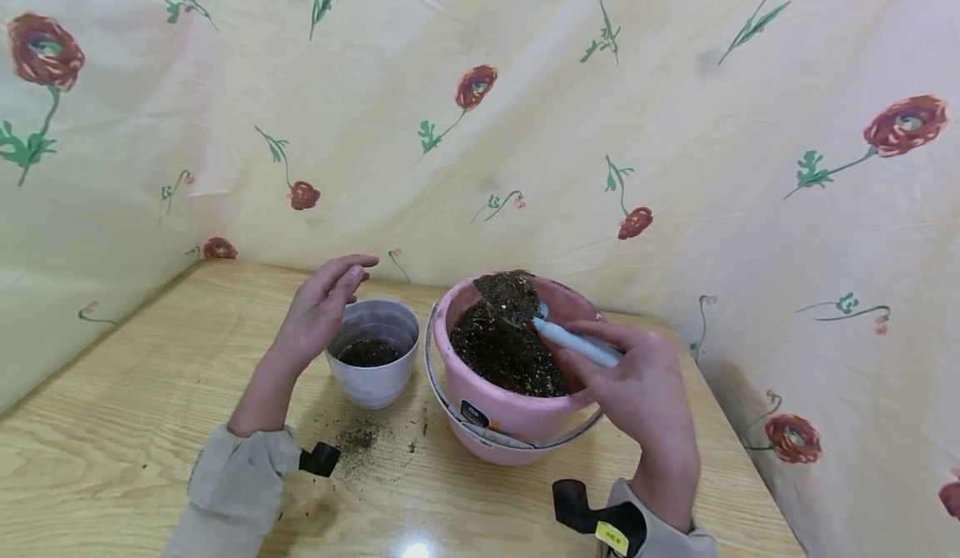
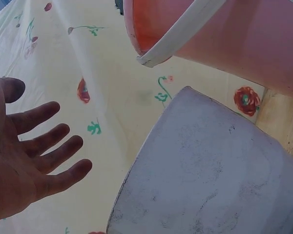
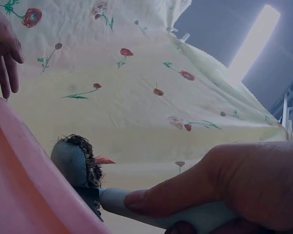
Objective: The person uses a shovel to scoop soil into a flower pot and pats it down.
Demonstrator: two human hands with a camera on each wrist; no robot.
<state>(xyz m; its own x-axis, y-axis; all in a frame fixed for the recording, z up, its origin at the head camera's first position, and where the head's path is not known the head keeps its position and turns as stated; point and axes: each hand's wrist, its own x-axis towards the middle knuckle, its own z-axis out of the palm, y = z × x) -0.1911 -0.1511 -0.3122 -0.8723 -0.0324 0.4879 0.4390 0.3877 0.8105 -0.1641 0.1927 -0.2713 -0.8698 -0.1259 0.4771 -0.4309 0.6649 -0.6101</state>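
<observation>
Right hand (image 1: pixel 648 383) grips a smooth blue trowel (image 1: pixel 562 339) heaped with crumbly soil (image 1: pixel 510 295), left hand (image 1: pixel 318 312) spread.

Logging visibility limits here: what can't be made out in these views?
Blade of the scoop: head view, mostly under heaped soil.
Potted soil: left wrist view, behind the wall of the grey pot.
Label print: head view, too small.
Lower fingers of the right hand: right wrist view, cut by bottom edge.

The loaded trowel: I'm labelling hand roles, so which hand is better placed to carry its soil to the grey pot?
Right, most likely: the right hand grips the trowel, with soil heaped on it above the pink bucket. The left hand holds nothing, near the grey pot.
</observation>
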